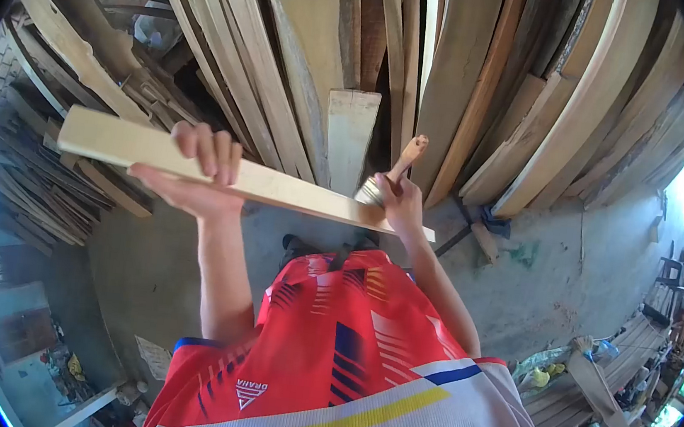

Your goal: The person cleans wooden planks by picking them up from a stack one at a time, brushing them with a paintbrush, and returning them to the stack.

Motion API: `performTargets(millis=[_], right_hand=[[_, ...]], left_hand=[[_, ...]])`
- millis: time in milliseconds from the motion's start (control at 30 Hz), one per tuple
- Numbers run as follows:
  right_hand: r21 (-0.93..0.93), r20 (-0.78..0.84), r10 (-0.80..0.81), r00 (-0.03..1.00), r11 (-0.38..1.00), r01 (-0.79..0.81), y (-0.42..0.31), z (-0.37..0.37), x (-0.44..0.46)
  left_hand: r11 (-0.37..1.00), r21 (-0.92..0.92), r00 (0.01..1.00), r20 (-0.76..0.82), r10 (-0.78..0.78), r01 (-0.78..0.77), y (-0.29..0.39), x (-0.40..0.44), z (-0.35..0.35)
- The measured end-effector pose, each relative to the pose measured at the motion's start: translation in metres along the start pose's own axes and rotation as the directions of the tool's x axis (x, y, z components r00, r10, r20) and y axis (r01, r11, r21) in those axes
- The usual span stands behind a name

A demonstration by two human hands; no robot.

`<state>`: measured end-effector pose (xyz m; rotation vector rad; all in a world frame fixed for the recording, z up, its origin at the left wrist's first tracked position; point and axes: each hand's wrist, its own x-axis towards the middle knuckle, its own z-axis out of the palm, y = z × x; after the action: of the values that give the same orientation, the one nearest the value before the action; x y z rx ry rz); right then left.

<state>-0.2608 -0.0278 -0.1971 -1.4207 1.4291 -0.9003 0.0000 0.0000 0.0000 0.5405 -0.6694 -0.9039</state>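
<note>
A long pale wooden board lies across the view in front of my body, its broad end at the left. Near that end my left hand is closed around it, fingers over the top face and thumb along the near edge. My right hand is closed on a paintbrush at the board's narrower right end. The brush's wooden handle points up and away, and its bristle end is down at the board's face. Whether the bristles touch the wood I cannot tell.
Many upright planks lean in a row ahead. Stacked strips of wood lie at the left. The grey concrete floor spreads below. At the right stands a slatted wooden bench with assorted items around it.
</note>
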Motion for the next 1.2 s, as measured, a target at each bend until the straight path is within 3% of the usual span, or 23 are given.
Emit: performTargets(millis=[33,100,167,233,333,433,500,567,667,767,833,967,1000,1100,1200], right_hand=[[-0.118,-0.001,-0.007,1.0,0.993,0.007,0.002,-0.003,0.001],[-0.101,0.023,-0.014,1.0,0.995,0.016,-0.002,-0.027,0.001],[0.019,0.088,-0.038,0.995,0.999,0.036,-0.041,-0.018,-0.009],[0.343,0.024,-0.368,0.93,0.876,0.338,-0.078,0.005,-0.026],[0.444,0.112,-0.39,0.914,0.843,0.305,-0.108,0.012,-0.038],[0.199,0.304,-0.251,0.919,0.96,0.197,-0.045,0.015,-0.02],[-0.101,0.351,-0.161,0.922,0.973,0.208,0.014,0.007,-0.013],[-0.117,0.34,-0.034,0.94,0.99,0.078,0.029,-0.004,-0.011],[-0.033,0.307,-0.13,0.943,0.989,0.147,0.042,-0.009,-0.005],[0.004,0.311,-0.077,0.947,0.997,0.08,0.077,-0.004,0.013],[0.004,0.334,-0.053,0.941,0.998,0.055,0.079,-0.002,0.022],[-0.112,0.356,-0.011,0.934,0.992,0.054,0.049,0.014,0.031],[-0.128,0.365,0.088,0.927,0.991,-0.044,0.043,0.021,0.034],[-0.136,0.397,-0.042,0.917,0.985,0.104,0.02,0.04,0.045],[-0.214,0.405,0.044,0.913,0.976,0.048,0.01,0.063,0.048]], left_hand=[[1.0,-0.02,0.999,-0.031,0.014,-0.015,0.008,0.0,0.0],[0.997,-0.063,0.998,-0.047,0.034,-0.037,-0.002,-0.006,0.011],[0.998,-0.032,0.995,-0.081,0.056,-0.059,-0.008,-0.009,0.021],[0.996,0.053,0.993,-0.1,0.07,-0.065,-0.018,-0.014,0.022],[0.982,0.16,0.982,-0.139,0.128,-0.105,-0.024,-0.014,0.017],[0.953,0.252,0.967,-0.149,0.208,-0.166,-0.011,-0.013,0.006],[0.942,0.272,0.963,-0.126,0.238,-0.197,-0.004,-0.014,-0.002],[0.927,0.304,0.952,-0.139,0.273,-0.221,0.004,-0.013,-0.01],[0.915,0.334,0.945,-0.151,0.291,-0.228,0.016,-0.018,-0.039],[0.76,0.649,0.783,-0.451,0.428,-0.042,0.029,-0.009,-0.061],[0.682,0.721,0.766,-0.506,0.396,0.124,0.038,-0.009,-0.089],[0.308,0.896,0.844,-0.416,0.338,0.318,0.032,-0.026,-0.196],[0.167,0.891,0.84,-0.454,0.297,0.423,0.034,-0.026,-0.209],[0.043,0.844,0.81,-0.525,0.261,0.534,0.031,-0.019,-0.247],[0.019,0.865,0.81,-0.477,0.341,0.501,0.033,-0.007,-0.305]])
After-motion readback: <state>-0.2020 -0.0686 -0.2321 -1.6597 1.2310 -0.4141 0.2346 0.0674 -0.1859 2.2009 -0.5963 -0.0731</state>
